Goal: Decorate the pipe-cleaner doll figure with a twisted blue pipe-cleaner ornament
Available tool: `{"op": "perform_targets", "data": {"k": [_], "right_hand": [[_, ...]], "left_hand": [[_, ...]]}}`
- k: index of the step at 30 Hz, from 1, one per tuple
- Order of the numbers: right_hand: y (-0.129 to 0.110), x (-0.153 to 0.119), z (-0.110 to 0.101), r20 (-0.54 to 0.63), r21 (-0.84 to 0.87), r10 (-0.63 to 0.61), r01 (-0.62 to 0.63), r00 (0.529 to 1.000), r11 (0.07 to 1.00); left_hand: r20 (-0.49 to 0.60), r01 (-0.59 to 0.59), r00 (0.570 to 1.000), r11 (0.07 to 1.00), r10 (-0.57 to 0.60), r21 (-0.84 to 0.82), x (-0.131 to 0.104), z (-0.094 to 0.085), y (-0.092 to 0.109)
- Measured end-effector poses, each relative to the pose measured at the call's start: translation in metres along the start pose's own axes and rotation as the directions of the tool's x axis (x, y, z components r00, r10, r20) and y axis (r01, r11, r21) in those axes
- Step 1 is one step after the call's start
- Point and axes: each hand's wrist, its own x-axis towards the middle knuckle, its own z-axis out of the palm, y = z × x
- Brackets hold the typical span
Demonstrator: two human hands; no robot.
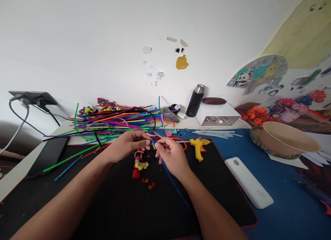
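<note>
Both hands meet above the black mat [124, 205]. My left hand [131, 145] is closed, thumb and index finger pinching the end of a blue pipe cleaner [175, 185]. My right hand [170, 153] pinches the same piece from the other side, beside a short yellow bit [153, 146]. The blue pipe cleaner trails down from under my right hand toward the right forearm. Just below the hands lies a small red and yellow figure [141, 165], partly hidden at its top. Two small red curled pieces [151, 186] rest below it.
A pile of coloured pipe cleaners [116, 121] lies along the wall. Right of the hands are a yellow glue gun [199, 147], a white power bank [249, 182], glue sticks [217, 133] and a bowl [289, 140]. A black flask [196, 100] stands behind, by a white box [219, 114].
</note>
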Motion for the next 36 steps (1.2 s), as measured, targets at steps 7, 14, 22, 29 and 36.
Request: {"op": "perform_targets", "data": {"k": [7, 14, 22, 29, 36], "right_hand": [[0.0021, 0.0006, 0.0007, 0.003, 0.011, -0.012, 0.012, 1.000, 1.000], [0.0011, -0.0006, 0.0005, 0.017, 0.040, -0.014, 0.014, 1.000, 0.999], [0.0010, -0.0002, 0.0005, 0.033, 0.059, 0.004, -0.006, 0.999, 0.998], [0.0037, -0.0003, 0.0013, 0.068, 0.031, 0.031, -0.033, 0.997, 0.999], [0.0008, 0.0009, -0.0003, 0.097, 0.069, 0.049, -0.056, 0.994, 0.996]], "left_hand": [[0.009, 0.011, 1.000, 0.999, -0.011, -0.042, 0.0011, 0.0023, -0.0056], [0.021, 0.017, 1.000, 0.995, -0.015, -0.100, 0.0016, 0.0054, -0.0025], [0.042, 0.040, 0.998, 0.996, -0.037, -0.077, 0.0000, 0.0084, -0.0012], [0.020, 0.076, 0.997, 0.995, -0.077, 0.066, -0.0014, 0.0085, -0.0052], [0.047, 0.074, 0.996, 0.994, -0.078, 0.074, -0.0013, 0.0062, -0.0013]]}}
